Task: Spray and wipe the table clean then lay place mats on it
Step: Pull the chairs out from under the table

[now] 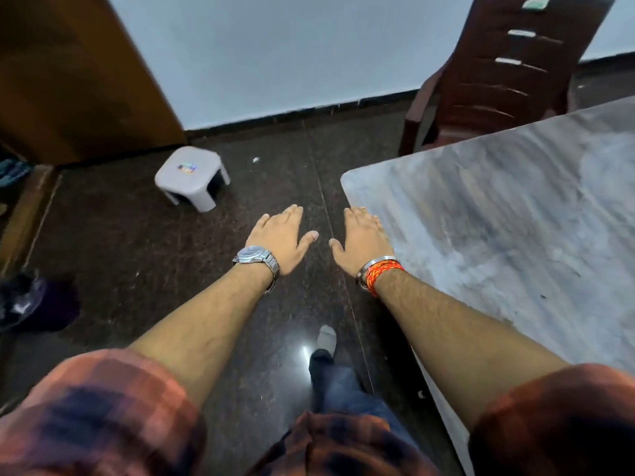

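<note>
Reaching w/ 2 hands: left hand [280,237] spread | right hand [360,240] spread | 1 table [515,218]

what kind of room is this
Most likely a dining area in a home. A marble-look table has a dark plastic chair pushed up to it, a small plastic stool stands on the polished dark stone floor, and a wooden door is at left.

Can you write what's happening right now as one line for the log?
left hand: open, empty, over floor | right hand: open, empty, at table corner | spray, cloth, mats: not in view
</note>
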The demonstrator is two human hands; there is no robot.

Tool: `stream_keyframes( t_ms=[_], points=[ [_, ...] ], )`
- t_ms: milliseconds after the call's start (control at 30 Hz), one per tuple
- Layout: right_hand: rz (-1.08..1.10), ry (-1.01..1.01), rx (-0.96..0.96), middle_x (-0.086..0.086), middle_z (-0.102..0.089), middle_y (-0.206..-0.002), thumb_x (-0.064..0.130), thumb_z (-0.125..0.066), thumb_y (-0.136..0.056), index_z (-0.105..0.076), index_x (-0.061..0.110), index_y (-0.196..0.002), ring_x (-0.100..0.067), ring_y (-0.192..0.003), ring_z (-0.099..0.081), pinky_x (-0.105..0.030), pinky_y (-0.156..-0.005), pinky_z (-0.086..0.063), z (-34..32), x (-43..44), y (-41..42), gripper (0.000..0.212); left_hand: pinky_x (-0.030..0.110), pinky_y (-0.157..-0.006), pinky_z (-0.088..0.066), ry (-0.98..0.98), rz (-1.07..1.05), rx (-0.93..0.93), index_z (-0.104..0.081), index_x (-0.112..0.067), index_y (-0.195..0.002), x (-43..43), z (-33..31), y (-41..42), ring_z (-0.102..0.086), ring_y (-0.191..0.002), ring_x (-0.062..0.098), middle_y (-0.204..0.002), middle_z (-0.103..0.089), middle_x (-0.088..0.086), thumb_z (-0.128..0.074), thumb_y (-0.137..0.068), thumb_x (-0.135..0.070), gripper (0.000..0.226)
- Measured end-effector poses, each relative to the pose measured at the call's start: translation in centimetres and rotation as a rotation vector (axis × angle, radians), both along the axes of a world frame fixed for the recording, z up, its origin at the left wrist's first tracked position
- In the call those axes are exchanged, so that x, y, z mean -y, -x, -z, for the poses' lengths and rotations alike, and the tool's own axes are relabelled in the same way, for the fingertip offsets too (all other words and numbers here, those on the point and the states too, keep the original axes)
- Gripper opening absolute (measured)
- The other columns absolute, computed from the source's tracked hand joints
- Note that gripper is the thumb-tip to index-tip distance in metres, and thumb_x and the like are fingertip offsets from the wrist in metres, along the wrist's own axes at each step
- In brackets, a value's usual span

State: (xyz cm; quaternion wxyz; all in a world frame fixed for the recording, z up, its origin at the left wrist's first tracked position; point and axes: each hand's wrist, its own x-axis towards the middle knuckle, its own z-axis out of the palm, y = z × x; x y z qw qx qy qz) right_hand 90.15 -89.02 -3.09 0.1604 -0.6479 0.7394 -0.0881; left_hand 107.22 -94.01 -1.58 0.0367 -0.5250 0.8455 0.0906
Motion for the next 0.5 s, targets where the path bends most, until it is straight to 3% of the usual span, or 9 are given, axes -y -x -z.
stream_keyframes(
  t_ms=[333, 500],
  points=[
    [0.248, -0.027, -0.015, -0.013, -0.026, -0.159, 0.040, -0.051, -0.093, -0.028, 0.008, -0.150, -0.029, -0.148, -0.020, -0.044, -0.121, -0.018, -0.9, 20.5, 5.8, 0.069, 0.043, -0.115, -0.025, -0.004, 0.251, 0.026, -0.019, -0.014, -0.151, 26.3, -3.3, 7.5, -0.038, -0.137, 0.029, -0.159, -0.021, 0.004, -0.044, -0.095, -0.055, 0.075],
    [0.358, -0.039, -0.029, -0.012, -0.032, -0.156, 0.040, -0.056, -0.091, -0.035, 0.008, -0.146, -0.029, -0.144, -0.028, -0.044, -0.118, -0.025, -1.3, 29.4, 7.7, 0.067, 0.042, -0.114, -0.026, 0.046, 0.444, 0.071, -0.018, -0.014, -0.152, 36.0, -2.0, 11.9, -0.036, -0.139, 0.023, -0.159, -0.022, 0.002, -0.055, -0.092, -0.045, 0.076]
  ],
)
